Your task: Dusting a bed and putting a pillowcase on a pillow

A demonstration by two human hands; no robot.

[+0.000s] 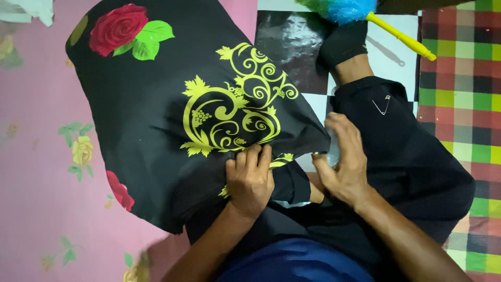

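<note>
Pink bedsheet (36, 198) under black pillowcase (156, 104), left hand (249, 180) clenched on its edge, right hand (342, 159) released.

A pink flowered sheet (36, 172) lies at left, a checked blanket (464, 78) at right, and a blue duster (365, 13) rests on the black-and-white floor (292, 42).
</note>
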